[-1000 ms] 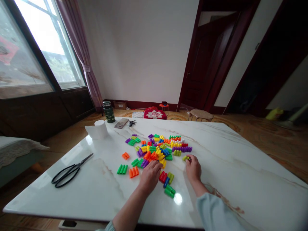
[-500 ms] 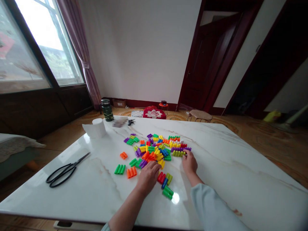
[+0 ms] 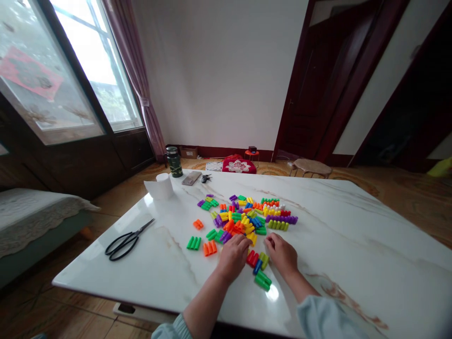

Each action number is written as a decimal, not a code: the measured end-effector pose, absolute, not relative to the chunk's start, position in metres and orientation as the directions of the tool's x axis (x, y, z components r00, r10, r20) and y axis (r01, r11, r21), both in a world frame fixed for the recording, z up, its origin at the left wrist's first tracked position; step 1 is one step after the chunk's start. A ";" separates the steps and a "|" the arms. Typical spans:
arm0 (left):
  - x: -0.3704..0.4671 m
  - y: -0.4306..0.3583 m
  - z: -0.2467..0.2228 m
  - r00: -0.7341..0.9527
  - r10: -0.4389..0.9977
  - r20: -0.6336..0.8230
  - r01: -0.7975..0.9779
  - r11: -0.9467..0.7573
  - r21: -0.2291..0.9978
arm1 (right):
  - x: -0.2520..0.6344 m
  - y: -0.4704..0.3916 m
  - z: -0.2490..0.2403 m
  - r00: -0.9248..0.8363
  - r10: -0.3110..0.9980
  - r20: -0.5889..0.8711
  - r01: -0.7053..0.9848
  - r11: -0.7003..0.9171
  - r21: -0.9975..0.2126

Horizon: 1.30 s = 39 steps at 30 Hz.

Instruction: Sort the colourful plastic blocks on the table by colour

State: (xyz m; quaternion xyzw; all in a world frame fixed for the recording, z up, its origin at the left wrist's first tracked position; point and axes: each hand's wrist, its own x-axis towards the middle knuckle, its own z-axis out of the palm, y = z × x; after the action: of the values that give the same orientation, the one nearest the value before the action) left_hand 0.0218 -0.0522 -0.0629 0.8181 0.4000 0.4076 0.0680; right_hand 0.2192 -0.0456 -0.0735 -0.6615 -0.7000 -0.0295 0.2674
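Note:
Several bullet-shaped plastic building pieces in many colours lie in a loose pile (image 3: 236, 227) on the white table. My left hand (image 3: 234, 254) is at the pile's near edge, its fingers bent and pressed together beside a yellow piece (image 3: 253, 239); anything under them is hidden. To its right, my right hand (image 3: 281, 252) is closed over the tabletop with nothing visible in its fingers. Just beyond it is a row of olive-green pieces (image 3: 278, 225), with a purple row (image 3: 281, 219) behind. Red pieces (image 3: 252, 258), a blue piece (image 3: 257, 267) and green pieces (image 3: 263, 280) lie between my forearms.
Black-handled scissors (image 3: 127, 242) lie on the left of the marble-patterned table (image 3: 353, 245). A paper roll (image 3: 163, 186), a green flask (image 3: 174, 161), a phone (image 3: 191, 178) and keys (image 3: 206, 178) are along the far left. Beyond the table stands a round stool (image 3: 310, 166).
My right hand has drawn back from the olive-green row, towards me and my left hand. My left hand keeps its place at the pile's edge. The whole view has shifted to the left.

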 end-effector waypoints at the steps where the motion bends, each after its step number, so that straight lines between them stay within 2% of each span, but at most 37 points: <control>1: 0.022 -0.054 -0.063 0.343 0.707 0.618 0.589 -0.674 0.445 | 0.218 -0.045 -0.073 -0.001 0.907 0.422 0.952 0.130 -0.276; 6: 0.014 -0.052 -0.054 0.229 0.720 0.655 0.514 -0.661 0.546 | 0.215 -0.044 -0.075 -0.079 0.895 0.439 0.976 0.159 -0.150; 12: -0.047 0.010 -0.032 0.103 0.856 0.507 0.764 -0.394 0.511 | 0.214 -0.045 -0.073 -0.086 0.902 0.422 0.983 0.146 -0.112; 14: -0.070 0.034 -0.030 0.150 0.889 0.432 0.805 -0.364 0.470 | 0.214 -0.044 -0.073 -0.091 0.903 0.420 0.984 0.145 -0.099; 19: -0.100 0.065 -0.033 0.354 0.909 0.220 0.835 -0.414 0.362 | 0.213 -0.044 -0.075 -0.087 0.900 0.427 0.986 0.140 -0.094; 24: -0.100 0.063 -0.035 0.383 0.914 0.131 0.874 -0.405 0.269 | 0.211 -0.045 -0.071 -0.077 0.914 0.398 0.986 0.129 -0.105; 31: -0.089 0.045 -0.046 0.167 0.970 0.177 0.953 -0.205 0.222 | 0.208 -0.048 -0.065 -0.052 0.928 0.370 0.987 0.103 -0.119; 36: -0.089 0.036 -0.038 -0.061 0.964 0.261 0.951 -0.023 0.308 | 0.209 -0.047 -0.068 -0.039 0.915 0.401 0.984 0.105 -0.143; 39: -0.065 0.021 -0.031 -0.097 0.938 0.333 0.924 -0.039 0.380 | 0.211 -0.046 -0.071 -0.041 0.905 0.422 0.978 0.122 -0.168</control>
State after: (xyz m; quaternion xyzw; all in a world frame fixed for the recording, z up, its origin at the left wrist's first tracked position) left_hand -0.0652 0.0212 -0.0310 0.6718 0.6930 0.2614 0.0134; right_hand 0.2107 -0.0457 -0.0711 -0.6573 -0.7165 -0.0833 0.2184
